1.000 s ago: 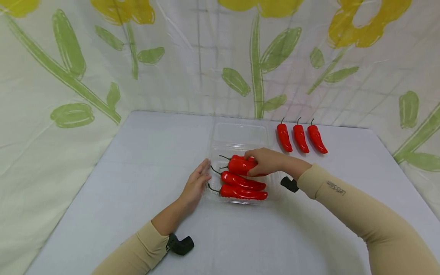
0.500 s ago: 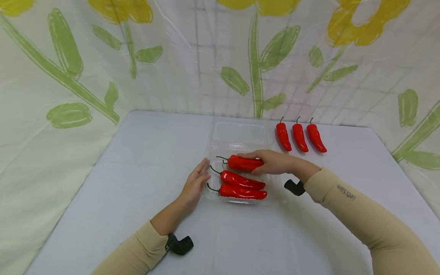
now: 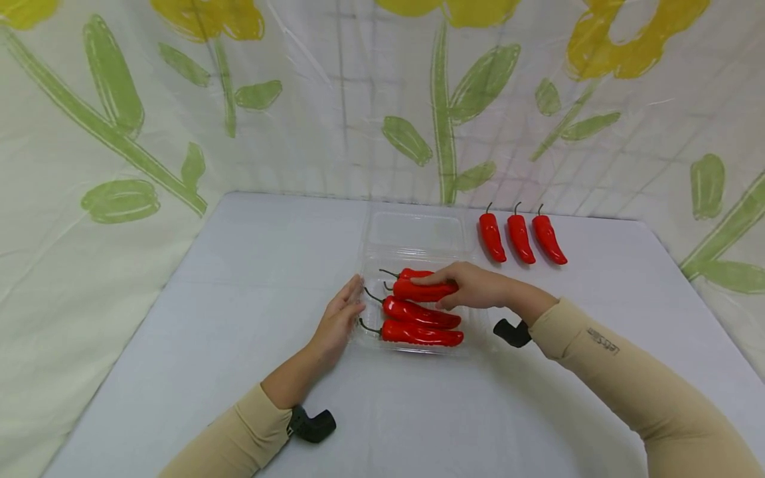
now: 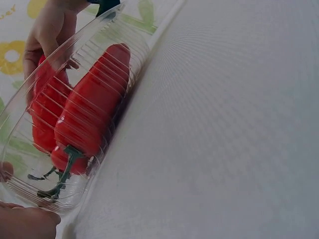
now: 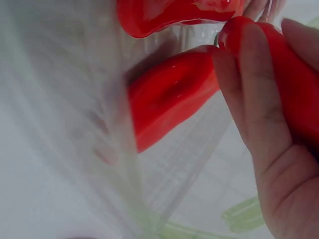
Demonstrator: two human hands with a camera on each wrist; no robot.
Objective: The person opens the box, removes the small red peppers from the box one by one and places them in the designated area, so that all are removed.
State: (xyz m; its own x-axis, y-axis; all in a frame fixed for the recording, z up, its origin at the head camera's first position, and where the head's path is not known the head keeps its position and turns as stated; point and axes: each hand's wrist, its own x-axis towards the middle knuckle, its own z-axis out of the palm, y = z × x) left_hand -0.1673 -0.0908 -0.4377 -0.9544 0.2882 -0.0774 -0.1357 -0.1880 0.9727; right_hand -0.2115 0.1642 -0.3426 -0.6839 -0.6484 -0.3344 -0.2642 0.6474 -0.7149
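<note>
In the head view, a clear plastic clamshell box (image 3: 412,351) lies with its lid folded back. My right hand (image 3: 481,287) reaches in from the right, fingers and thumb around a red pepper (image 3: 423,293) whose stem points left. Just beyond that one, partly covered by it, is another pepper (image 3: 412,273). Two more, a middle pepper (image 3: 421,313) and a front pepper (image 3: 421,333), lie side by side nearer me. My left hand (image 3: 333,324) rests against the box's left wall with fingers extended. The left wrist view shows its thumb (image 4: 30,222) at the rim.
Three red peppers stand in a row at the back right of the table, including a leftmost pepper (image 3: 492,238) and a rightmost pepper (image 3: 548,239). The transparent lid (image 3: 416,231) extends toward the back edge. A flower-painted cloth (image 3: 323,133) hangs behind the white table (image 3: 251,285).
My right hand shifted the held pepper away from me over the far pepper, then brought it back slightly toward me, uncovering the far one again. The left hand stays in place.
</note>
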